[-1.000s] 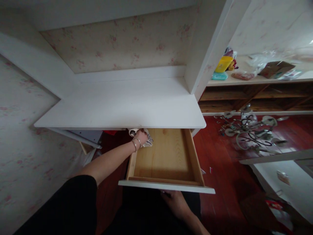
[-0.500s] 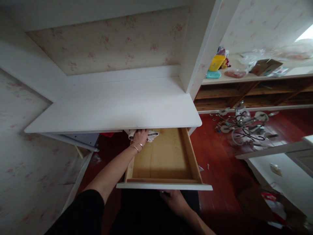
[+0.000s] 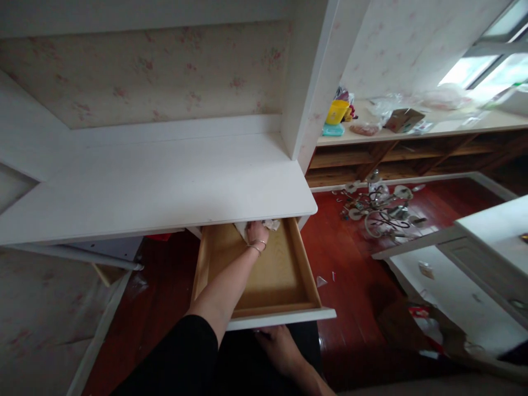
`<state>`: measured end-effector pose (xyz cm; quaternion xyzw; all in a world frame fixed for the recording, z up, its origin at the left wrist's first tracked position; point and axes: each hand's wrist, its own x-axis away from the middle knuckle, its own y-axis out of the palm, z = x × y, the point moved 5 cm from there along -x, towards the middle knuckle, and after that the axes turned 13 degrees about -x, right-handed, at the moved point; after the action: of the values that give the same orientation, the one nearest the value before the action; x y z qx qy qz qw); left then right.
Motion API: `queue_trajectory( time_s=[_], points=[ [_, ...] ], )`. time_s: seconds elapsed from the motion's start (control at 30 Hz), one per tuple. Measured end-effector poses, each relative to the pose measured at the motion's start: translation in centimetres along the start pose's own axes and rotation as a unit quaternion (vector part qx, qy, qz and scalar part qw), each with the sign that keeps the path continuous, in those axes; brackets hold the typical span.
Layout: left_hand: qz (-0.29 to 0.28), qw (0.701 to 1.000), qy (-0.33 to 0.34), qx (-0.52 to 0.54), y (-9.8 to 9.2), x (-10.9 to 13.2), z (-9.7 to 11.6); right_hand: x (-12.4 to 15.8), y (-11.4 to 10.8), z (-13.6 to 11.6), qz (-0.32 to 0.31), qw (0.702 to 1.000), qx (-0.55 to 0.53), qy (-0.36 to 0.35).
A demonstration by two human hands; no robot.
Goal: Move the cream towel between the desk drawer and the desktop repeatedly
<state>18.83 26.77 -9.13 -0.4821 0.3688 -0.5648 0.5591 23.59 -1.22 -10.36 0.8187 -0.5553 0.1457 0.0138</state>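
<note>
My left hand [image 3: 256, 233], with thin bracelets at the wrist, reaches into the back of a pulled-out wooden drawer [image 3: 272, 275]. Its fingers press a pale cloth [image 3: 271, 224] with dark marks against the drawer bottom, partly under the desktop's edge. The drawer has a white front [image 3: 284, 318] and bare wood inside. Just below that front is my right hand [image 3: 278, 346], its fingers curled and partly hidden under it; what they grip cannot be made out.
Over the drawer stretches a white desktop [image 3: 165, 187] with an upright panel [image 3: 309, 82] on its right. A chandelier [image 3: 383, 209] lies on the red floor [image 3: 342, 291]. Behind it, a low wooden shelf [image 3: 342, 158] carries a yellow container [image 3: 337, 112] and a cardboard box [image 3: 404, 119]. White furniture [image 3: 449, 275] stands at right.
My left hand has moved with the cloth from the drawer's left side toward its middle. My right hand stays by the drawer front. The view has turned right, showing more of the window.
</note>
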Motion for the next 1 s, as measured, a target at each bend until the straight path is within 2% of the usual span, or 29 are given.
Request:
queue_trajectory(
  time_s=[0.13, 0.23, 0.37, 0.53, 0.73, 0.87, 0.93, 1.0],
  points=[
    [0.026, 0.999, 0.028, 0.037, 0.8, 0.5, 3.3, -0.1, 0.0, 0.1, -0.015, 1.0, -0.018, 0.015],
    [0.027, 0.997, 0.04, 0.064, 1.3, 0.7, 4.8, -0.2, -0.1, 0.0, -0.025, 0.999, -0.028, 0.015],
    [-0.031, 0.994, 0.072, 0.069, 1.9, 1.8, 4.9, -0.3, -0.1, 0.1, -0.027, 0.999, -0.034, 0.019],
    [-0.13, 0.98, 0.15, 0.016, 1.5, 5.7, 5.0, -0.4, 0.0, 0.7, -0.026, 0.998, -0.052, 0.005],
    [-0.221, 0.929, 0.288, -0.068, -0.8, 12.4, 4.9, -0.6, 0.3, 1.5, -0.028, 0.998, -0.06, -0.001],
    [-0.308, 0.838, 0.427, -0.141, -1.2, 16.8, 4.5, -0.8, 0.3, 1.2, -0.027, 0.997, -0.064, -0.017],
    [-0.318, 0.816, 0.456, -0.159, -1.6, 17.9, 4.2, -0.8, 0.2, 0.7, -0.03, 0.997, -0.062, -0.024],
    [-0.313, 0.813, 0.458, -0.175, -2.2, 18.2, 3.7, -0.7, 0.2, 0.4, -0.036, 0.997, -0.06, -0.025]
  ],
)
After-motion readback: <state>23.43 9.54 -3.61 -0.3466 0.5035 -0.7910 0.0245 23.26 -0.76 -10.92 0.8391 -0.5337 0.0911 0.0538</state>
